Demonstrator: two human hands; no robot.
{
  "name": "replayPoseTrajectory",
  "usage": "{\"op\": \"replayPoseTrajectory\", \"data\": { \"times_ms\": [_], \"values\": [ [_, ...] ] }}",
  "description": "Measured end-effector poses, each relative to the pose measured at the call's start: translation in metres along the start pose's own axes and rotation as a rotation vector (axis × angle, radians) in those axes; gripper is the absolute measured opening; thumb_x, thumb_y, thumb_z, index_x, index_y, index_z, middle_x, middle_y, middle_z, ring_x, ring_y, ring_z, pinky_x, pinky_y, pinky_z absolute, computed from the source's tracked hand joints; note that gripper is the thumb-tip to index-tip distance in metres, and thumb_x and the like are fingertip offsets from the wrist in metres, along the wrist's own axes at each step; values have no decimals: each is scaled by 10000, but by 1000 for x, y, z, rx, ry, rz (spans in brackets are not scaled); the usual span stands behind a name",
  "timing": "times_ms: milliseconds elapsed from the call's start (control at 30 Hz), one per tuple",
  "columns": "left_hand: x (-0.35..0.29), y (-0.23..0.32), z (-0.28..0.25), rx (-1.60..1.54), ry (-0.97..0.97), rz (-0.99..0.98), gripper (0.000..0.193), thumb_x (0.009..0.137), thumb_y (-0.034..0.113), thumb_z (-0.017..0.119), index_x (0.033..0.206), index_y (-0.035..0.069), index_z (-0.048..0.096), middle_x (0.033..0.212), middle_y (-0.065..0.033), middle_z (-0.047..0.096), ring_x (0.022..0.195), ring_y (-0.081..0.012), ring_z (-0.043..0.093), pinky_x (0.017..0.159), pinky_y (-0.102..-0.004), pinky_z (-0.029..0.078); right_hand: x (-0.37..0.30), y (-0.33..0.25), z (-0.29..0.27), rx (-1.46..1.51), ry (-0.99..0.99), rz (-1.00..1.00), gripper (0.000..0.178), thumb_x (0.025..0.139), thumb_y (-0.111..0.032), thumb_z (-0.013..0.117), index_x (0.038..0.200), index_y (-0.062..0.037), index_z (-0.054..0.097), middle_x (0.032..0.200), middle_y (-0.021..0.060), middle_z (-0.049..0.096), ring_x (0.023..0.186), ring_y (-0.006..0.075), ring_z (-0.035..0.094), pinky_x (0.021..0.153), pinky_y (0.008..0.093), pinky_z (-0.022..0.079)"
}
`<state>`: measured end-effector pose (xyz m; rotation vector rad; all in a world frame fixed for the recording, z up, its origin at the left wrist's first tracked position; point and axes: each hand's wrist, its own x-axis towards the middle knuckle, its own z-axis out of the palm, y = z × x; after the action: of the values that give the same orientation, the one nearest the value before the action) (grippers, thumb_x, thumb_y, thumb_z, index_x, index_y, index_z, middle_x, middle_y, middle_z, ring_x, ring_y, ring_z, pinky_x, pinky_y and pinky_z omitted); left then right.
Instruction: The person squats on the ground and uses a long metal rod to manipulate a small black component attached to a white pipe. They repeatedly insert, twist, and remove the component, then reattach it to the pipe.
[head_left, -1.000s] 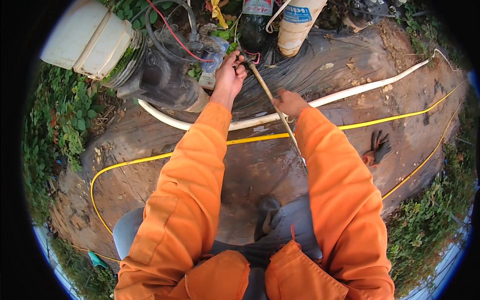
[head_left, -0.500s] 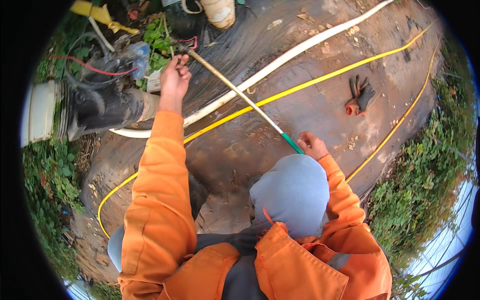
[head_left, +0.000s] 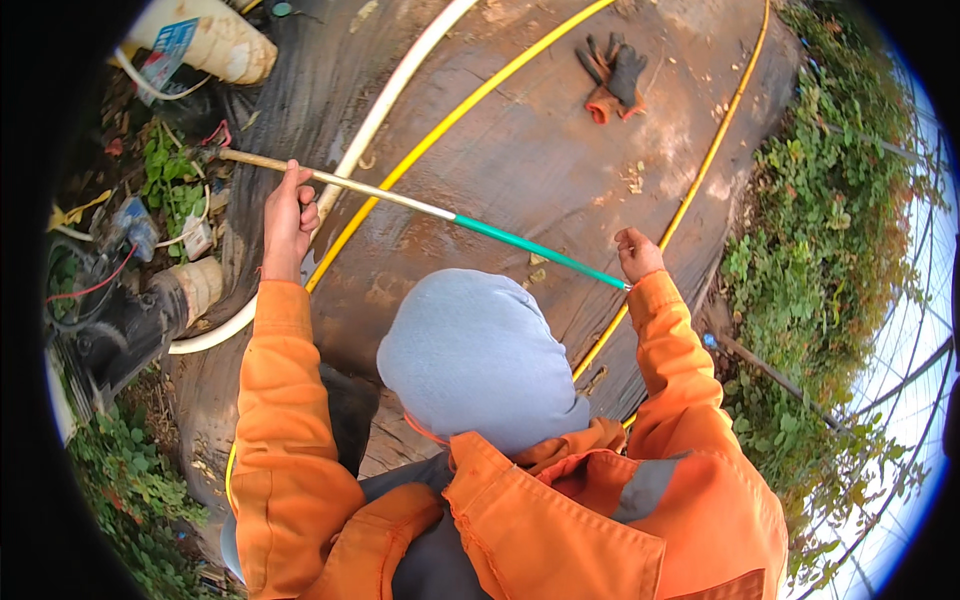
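A slim pole (head_left: 400, 197), tan and whitish for half its length and green toward its right end, slants across the ground. At its left end sits a dark fitting with a small pinkish-red loop (head_left: 218, 133). My left hand (head_left: 288, 222) has its fingers curled, and the topmost finger overlaps the pole's tan part; what it grips, if anything, is hidden. Just above the green end, my right hand (head_left: 638, 256) is closed, its fingertips pinched together. Whatever is between those fingers is too small to make out. The pole's tip lies beside my right cuff.
A white hose (head_left: 385, 95) and a yellow hose (head_left: 480, 90) run under the pole. Dark work gloves (head_left: 612, 80) lie farther off. A black pipe fitting (head_left: 110, 335) and a white bucket (head_left: 205, 40) stand left. Plants (head_left: 830, 220) line the right side. Rounded light-blue cloth (head_left: 480, 360) hides ground before me.
The view has swung to the right. My hands are wider apart, more of the pole's green part shows, and the left hand now overlaps the pole instead of sitting beside it.
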<state>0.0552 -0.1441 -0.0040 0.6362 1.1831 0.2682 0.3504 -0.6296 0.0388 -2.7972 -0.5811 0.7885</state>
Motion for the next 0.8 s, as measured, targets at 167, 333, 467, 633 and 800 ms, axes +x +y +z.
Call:
{"op": "replayPoseTrajectory", "data": {
  "times_ms": [167, 333, 467, 633, 800],
  "values": [
    [5, -25, 18, 24, 163, -5, 354, 968, 436, 543, 876, 100, 477, 639, 30, 408, 447, -56, 312, 385, -228, 225, -31, 47, -10, -135, -93, 213, 211, 862, -275, 579, 965, -115, 671, 899, 153, 698, 876, 338, 677, 780, 424, 540],
    [14, -51, 35, 13, 29, -12, 332, 985, 424, 514, 882, 113, 465, 641, 35, 401, 446, -52, 316, 379, -218, 217, -42, 117, 2, -109, 39, 367, 189, 858, -248, 641, 1004, -135, 681, 836, 133, 690, 824, 290, 680, 752, 376, 540],
    [16, -48, 40, 31, -20, 76, 297, 994, 382, 513, 890, 104, 500, 611, 41, 389, 439, -47, 319, 375, -219, 218, -32, 158, 8, 370, 161, 681, 196, 861, -152, 646, 1043, -80, 667, 863, 130, 676, 774, 243, 659, 686, 344, 528],
    [27, -51, 10, -234, 6, 92, 185, 989, 285, 481, 960, 148, 601, 621, 51, 466, 486, -60, 426, 407, -222, 343, -19, 153, 27, 216, -20, 506, 196, 863, -150, 644, 1044, -79, 666, 869, 132, 675, 778, 245, 659, 687, 344, 529],
    [14, -32, 43, 146, 38, 101, 256, 985, 318, 514, 857, 97, 544, 652, 38, 434, 520, -62, 375, 430, -234, 297, -65, 190, 29, 440, -37, 640, 196, 864, -149, 642, 1045, -77, 666, 875, 133, 675, 782, 247, 659, 688, 343, 530]
  ]
}}
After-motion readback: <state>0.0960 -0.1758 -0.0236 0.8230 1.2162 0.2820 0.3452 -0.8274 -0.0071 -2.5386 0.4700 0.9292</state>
